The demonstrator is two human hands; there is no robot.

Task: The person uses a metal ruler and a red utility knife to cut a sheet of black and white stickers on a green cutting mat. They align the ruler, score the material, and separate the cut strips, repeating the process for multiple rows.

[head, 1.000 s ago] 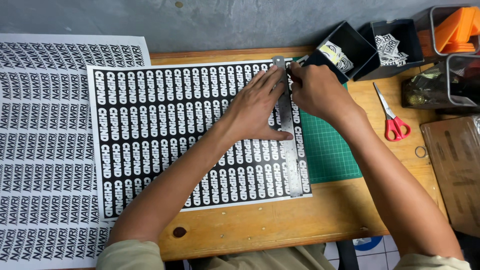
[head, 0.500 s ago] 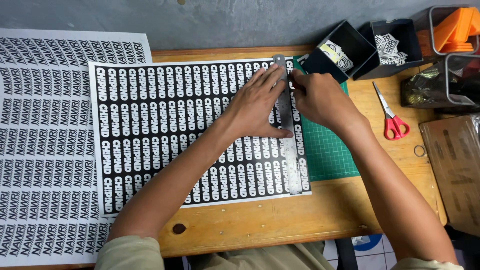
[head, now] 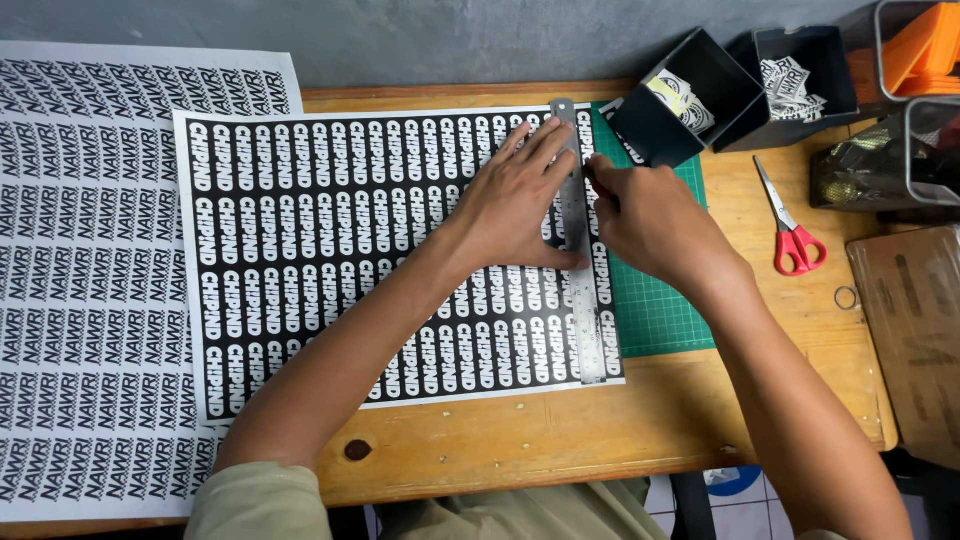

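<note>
Cutting tool, if any, hidden under right hand (head: 650, 215); grip can't tell. Left hand (head: 520, 195) spread flat, pressing steel ruler (head: 580, 250) onto black sticker sheet (head: 330, 250), ruler betw. both hands, over green cutting mat (head: 655, 310).

The left hand (head: 520, 205) lies flat, fingers spread, pressing a long steel ruler (head: 580, 250) onto a black sheet of white-lettered stickers (head: 330, 260). The right hand (head: 650, 220) sits curled against the ruler's right edge, over a green cutting mat (head: 660, 310). Red-handled scissors (head: 790, 225) lie on the wooden desk (head: 560, 430).
</note>
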